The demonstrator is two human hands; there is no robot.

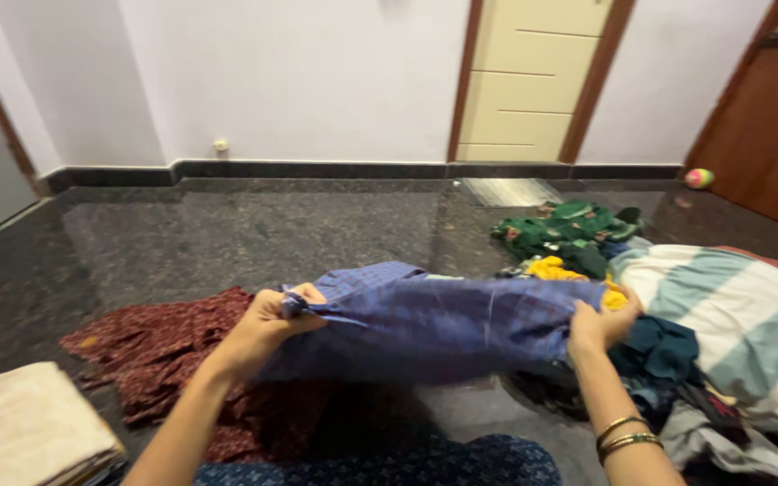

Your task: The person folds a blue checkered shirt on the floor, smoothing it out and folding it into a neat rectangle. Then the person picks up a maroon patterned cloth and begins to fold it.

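Stretched across the middle of the frame above the dark polished floor (227,225): a blue checked cloth (434,324), finely gridded, creased, doubled over with a fold along its top edge. Clamped on its left end, the left hand (267,328), fingers curled tight; clamped on its right end, the right hand (598,326), two gold bangles (625,434) at the wrist. Lower left, a maroon printed garment (164,346) and a folded beige stack (24,427); at right, a heap of mixed clothes (731,333).
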